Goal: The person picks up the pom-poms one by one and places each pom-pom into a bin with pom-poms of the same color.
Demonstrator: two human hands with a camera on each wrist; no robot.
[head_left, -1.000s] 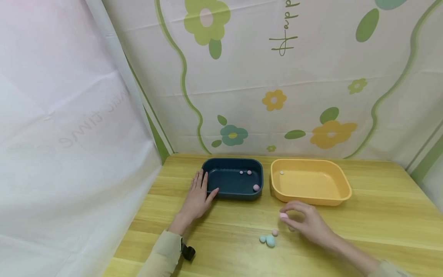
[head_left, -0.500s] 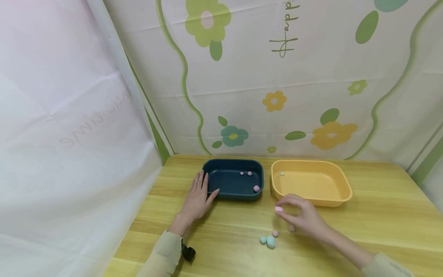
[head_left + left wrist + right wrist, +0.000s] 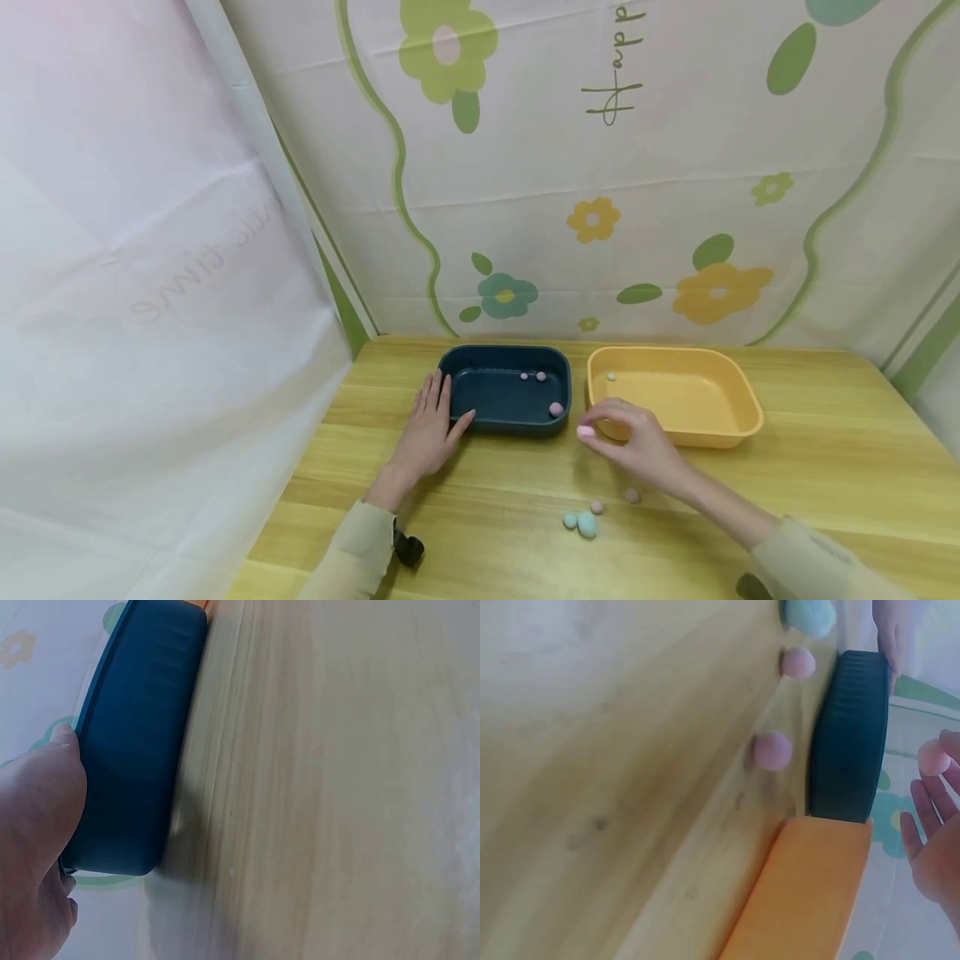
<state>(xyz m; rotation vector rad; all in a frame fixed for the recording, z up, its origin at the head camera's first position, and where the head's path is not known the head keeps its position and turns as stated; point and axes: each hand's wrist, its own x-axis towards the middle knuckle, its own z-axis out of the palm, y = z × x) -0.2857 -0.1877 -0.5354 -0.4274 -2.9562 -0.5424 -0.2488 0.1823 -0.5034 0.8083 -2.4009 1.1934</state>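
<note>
My right hand pinches a small pink ball between thumb and fingertips, above the table just in front of the gap between two trays. In the right wrist view the held pink ball shows at the right edge. My left hand rests with straight fingers on the left rim of the dark blue tray. Its thumb touches the tray's near side, as the left wrist view shows. Inside that tray lie three pink balls. The yellow tray holds one small light-blue ball.
On the table in front of the trays lie two pink balls and two light-blue balls. A printed cloth hangs behind the table, and a white cloth hangs on the left.
My right hand has moved left and away from me with the pink ball, and has uncovered another pink ball on the table. The left hand has stayed in place.
</note>
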